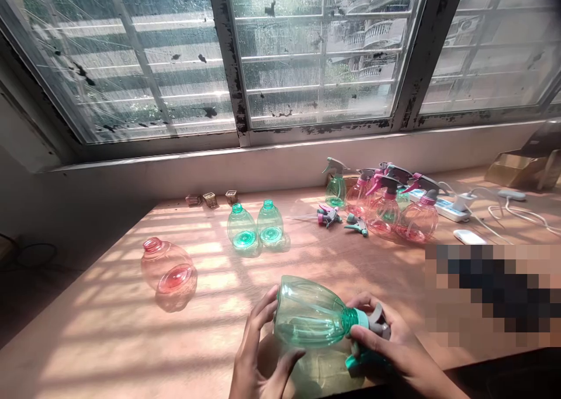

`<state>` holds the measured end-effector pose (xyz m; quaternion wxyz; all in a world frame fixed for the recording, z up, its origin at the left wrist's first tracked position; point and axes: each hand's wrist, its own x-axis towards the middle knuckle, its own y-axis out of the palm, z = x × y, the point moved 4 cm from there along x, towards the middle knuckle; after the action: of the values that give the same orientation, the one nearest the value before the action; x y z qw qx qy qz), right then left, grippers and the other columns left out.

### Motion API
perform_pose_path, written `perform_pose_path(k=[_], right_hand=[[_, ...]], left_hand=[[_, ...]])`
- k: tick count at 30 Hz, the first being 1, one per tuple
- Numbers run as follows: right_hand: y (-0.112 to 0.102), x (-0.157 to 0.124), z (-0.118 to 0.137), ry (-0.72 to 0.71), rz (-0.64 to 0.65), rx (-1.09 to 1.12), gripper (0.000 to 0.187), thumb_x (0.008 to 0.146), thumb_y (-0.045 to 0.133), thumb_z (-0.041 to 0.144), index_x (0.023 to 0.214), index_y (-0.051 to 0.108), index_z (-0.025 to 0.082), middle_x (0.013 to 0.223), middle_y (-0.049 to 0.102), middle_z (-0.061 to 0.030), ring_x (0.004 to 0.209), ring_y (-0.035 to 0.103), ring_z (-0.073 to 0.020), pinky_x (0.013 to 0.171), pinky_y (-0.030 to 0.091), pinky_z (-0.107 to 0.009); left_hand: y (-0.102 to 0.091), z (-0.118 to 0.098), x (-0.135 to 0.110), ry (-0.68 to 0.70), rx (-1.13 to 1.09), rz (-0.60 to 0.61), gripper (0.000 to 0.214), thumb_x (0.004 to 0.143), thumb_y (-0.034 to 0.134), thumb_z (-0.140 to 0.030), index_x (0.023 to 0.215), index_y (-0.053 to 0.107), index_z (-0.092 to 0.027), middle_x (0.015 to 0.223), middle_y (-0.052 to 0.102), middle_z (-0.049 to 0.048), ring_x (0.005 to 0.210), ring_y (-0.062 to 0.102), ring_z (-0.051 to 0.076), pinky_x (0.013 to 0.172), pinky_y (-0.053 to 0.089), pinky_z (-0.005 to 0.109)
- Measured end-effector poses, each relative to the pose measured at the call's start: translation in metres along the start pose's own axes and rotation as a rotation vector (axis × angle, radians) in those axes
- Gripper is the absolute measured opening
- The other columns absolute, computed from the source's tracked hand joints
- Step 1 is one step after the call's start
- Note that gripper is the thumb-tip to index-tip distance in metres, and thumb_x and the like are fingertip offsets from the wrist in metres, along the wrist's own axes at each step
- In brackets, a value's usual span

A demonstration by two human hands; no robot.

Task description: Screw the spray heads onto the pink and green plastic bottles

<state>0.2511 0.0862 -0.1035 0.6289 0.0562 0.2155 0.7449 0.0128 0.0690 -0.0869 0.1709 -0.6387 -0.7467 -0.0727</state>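
Note:
A green see-through spray bottle is tilted on its side above the table's front, its base towards the left. My right hand grips it at the light-green collar, with thumb and fingers around the grey and green spray head. Part of the head is hidden by that hand. My left hand is by the bottle's base, fingers and thumb spread apart. Its fingertips reach the base edge, while the thumb stays below and clear of the bottle.
Two headless green bottles stand mid-table, and a headless red bottle is at the left. Loose spray heads lie near several assembled spray bottles. Behind them are a power strip and cables. Small boxes line the windowsill side.

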Motion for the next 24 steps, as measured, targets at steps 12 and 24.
perform_pose_path(k=[12,24], right_hand=[[-0.0002,-0.0013,0.0031,-0.025,-0.003,-0.013,0.051,0.072,0.095,0.05,0.103,0.065,0.021,0.068,0.067,0.0046,0.061,0.064,-0.0143,0.056,0.056,-0.027],[-0.0026,-0.0003,0.0007,-0.052,-0.019,-0.063,0.05,0.07,0.095,0.049,0.102,0.068,0.022,0.075,0.066,0.0037,0.062,0.067,-0.0166,0.057,0.059,-0.031]], left_hand=[[-0.0002,-0.0038,0.0012,-0.04,-0.108,0.001,0.038,0.089,0.08,-0.049,0.122,0.071,-0.033,0.156,0.058,0.0077,0.15,0.048,0.037,0.12,0.046,0.049],[0.0017,-0.0044,0.0002,-0.046,-0.156,-0.023,0.038,0.085,0.083,-0.054,0.114,0.07,-0.033,0.153,0.059,0.0068,0.145,0.054,0.037,0.12,0.044,0.05]])
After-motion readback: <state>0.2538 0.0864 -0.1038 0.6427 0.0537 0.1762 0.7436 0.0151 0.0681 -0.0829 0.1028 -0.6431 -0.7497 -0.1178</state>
